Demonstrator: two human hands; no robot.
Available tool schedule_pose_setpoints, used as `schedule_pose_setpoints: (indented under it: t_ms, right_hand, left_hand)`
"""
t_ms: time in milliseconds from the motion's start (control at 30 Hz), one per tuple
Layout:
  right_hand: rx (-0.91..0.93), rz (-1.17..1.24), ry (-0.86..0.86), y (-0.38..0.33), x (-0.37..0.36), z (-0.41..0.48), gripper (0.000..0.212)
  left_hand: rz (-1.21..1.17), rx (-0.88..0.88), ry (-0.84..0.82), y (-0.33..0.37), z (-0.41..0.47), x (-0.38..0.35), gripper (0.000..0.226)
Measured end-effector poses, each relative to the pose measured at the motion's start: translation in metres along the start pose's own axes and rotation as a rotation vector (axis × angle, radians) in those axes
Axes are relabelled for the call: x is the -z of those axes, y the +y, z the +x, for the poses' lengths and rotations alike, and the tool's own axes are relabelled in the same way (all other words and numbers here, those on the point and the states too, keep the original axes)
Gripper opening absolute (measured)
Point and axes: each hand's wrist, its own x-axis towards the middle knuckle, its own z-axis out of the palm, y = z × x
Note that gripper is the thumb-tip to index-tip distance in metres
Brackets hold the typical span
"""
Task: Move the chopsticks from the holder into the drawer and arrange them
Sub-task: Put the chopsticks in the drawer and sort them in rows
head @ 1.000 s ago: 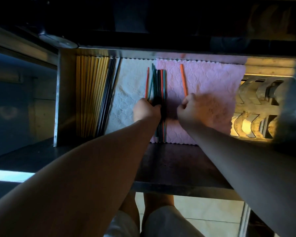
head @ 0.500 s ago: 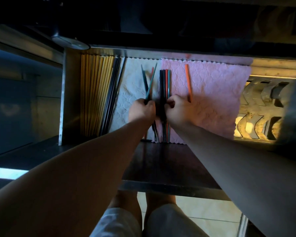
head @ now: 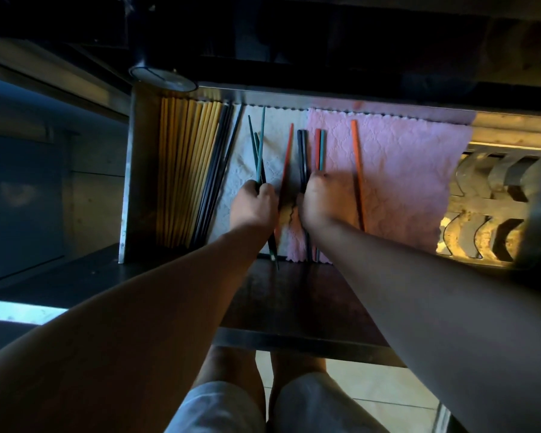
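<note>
The open drawer (head: 128, 170) holds yellow chopsticks (head: 185, 170) packed along its left wall, with black chopsticks (head: 219, 170) beside them. My left hand (head: 253, 204) is shut on a few teal and dark chopsticks (head: 258, 148), fanned out over the white cloth (head: 241, 182). A red chopstick (head: 287, 157) lies loose between my hands. My right hand (head: 322, 201) presses on a bundle of dark, red and teal chopsticks (head: 310, 151) at the seam of the pink cloth (head: 403, 173). Another orange-red chopstick (head: 356, 157) lies alone on the pink cloth. No holder is in view.
A metal rack with wavy slots (head: 487, 210) fills the drawer's right side. A round metal lid (head: 163, 79) sits above the drawer's back left corner. The dark drawer front (head: 294, 307) is below my wrists, and my knees (head: 263, 401) stand over a tiled floor.
My left hand has pulled a few teal and dark chopsticks leftward, away from the bundle, leaving a red one between the hands. My right hand moved left onto the remaining bundle.
</note>
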Motion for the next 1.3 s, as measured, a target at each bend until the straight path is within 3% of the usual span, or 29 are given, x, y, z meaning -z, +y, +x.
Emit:
schedule_pose_setpoints:
  t_ms: [133,367,533,667,867,967,1100,1300]
  right_hand:
    - [-0.186,0.138,-0.046,-0.002,0.001,0.009,0.032]
    - [0.101,0.193,0.063,0.012,0.016,-0.004,0.031]
    - [-0.152,0.473,0.022,0.033,0.012,-0.002,0.018]
    - [-0.172,0.648,-0.017,0.039,0.005,0.003,0.007]
    - [-0.183,0.688,-0.134,0.038,0.000,0.011,0.015]
    - [-0.188,0.686,-0.111,0.040,-0.017,0.023,0.021]
    - [-0.186,0.665,-0.107,0.040,-0.027,0.030,0.022]
    - [-0.181,0.663,-0.026,0.032,0.011,0.003,0.018]
  left_hand:
    - [-0.076,0.021,-0.019,0.005,-0.005,0.002,0.024]
    - [-0.033,0.019,0.015,0.011,-0.011,-0.014,0.018]
    - [-0.016,0.036,0.006,0.017,-0.017,-0.033,0.017]
    - [0.025,0.029,-0.003,0.020,-0.018,-0.047,0.024]
    - [0.091,-0.032,0.161,0.011,-0.008,-0.039,0.011]
    - [0.086,-0.004,0.111,0.003,-0.003,-0.030,0.019]
    - [0.093,0.029,0.056,-0.007,0.002,-0.028,0.012]
    - [0.260,0.060,0.078,-0.005,0.006,-0.033,0.025]
